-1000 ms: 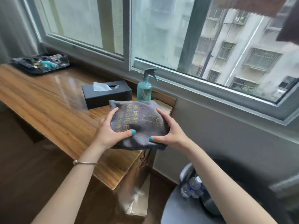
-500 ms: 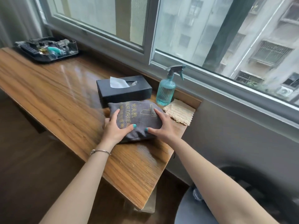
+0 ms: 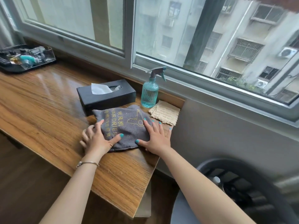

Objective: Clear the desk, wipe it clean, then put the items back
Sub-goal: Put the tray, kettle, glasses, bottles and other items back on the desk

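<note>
Head view of a glossy brown wood-grain desk set under a sliding window. A grey fabric drawstring pouch printed in yellow with "HAIR DRIER" lies flat near the desk's right end. The left hand rests on the pouch's 9 o'clock edge, fingers extended and thumb laid across the cloth; the right hand rests at its 3 o'clock edge, fingers spread and straight, reaching onto the wood. Neither hand grasps the pouch; both lie flat and relaxed against it.

At 12 o'clock from the pouch, touching or just behind it, stands a black rectangular tissue box with a white tissue protruding. At 1 o'clock stands a ribbed teal plastic spray bottle with a grey trigger, and at 2 o'clock, just beside the pouch, lies a folded beige knitted cloth with a scalloped edge. At 10 o'clock, well apart at the far end, sits a black tray holding a clear organiser of small articles.

Judged progress: the surface shines, the cloth lies folded and the articles stand on the desk, so clearing and wiping appear done and the return stage is under way, the pouch being set down. What else awaits return cannot be told; a dark basket-like container at 4 o'clock, below desk level, is too blurred to read.
</note>
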A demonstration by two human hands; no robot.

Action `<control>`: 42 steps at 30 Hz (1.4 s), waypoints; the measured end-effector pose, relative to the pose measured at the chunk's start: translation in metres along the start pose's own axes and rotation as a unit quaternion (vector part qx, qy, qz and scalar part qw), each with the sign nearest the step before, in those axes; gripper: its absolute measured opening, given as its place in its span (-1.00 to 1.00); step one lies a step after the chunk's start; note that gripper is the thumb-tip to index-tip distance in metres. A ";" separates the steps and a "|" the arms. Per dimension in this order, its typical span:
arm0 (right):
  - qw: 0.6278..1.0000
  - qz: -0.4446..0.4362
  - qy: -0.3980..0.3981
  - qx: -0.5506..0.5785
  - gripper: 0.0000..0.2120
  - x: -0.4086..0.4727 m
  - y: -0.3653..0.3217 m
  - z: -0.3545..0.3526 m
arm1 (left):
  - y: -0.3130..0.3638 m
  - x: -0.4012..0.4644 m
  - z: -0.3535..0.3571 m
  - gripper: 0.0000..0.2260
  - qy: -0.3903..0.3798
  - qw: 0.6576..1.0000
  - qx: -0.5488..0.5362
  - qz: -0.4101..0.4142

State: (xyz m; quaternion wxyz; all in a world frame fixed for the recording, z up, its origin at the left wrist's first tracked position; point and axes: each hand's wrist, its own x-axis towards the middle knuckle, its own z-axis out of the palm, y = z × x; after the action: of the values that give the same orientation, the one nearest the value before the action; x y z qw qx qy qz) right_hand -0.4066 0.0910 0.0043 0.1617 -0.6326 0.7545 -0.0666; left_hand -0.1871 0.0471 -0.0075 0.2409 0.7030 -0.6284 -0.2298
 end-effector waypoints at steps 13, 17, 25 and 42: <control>0.973 0.064 0.087 0.204 -0.24 -0.111 0.115 -0.001 | 0.090 -0.101 0.039 -0.29 -0.018 0.979 0.006 0.205; 0.957 0.105 0.096 0.252 -0.24 -0.149 0.174 0.004 | 0.118 -0.139 0.072 -0.18 -0.104 0.969 -0.033 0.221; 0.912 0.213 0.086 0.340 -0.33 -0.197 0.318 0.020 | 0.152 -0.219 0.202 -0.34 -0.292 0.914 -0.057 0.274; 0.888 0.217 0.029 0.405 -0.39 -0.118 0.444 0.158 | 0.167 -0.246 0.445 -0.39 -0.277 0.951 -0.137 0.023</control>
State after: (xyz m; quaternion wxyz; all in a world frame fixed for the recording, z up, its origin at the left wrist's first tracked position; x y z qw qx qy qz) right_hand -0.7516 0.3076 -0.2607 0.3922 -0.3303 0.7846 -0.3486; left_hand -0.6205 0.2536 -0.2438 0.1571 0.5569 -0.6490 -0.4939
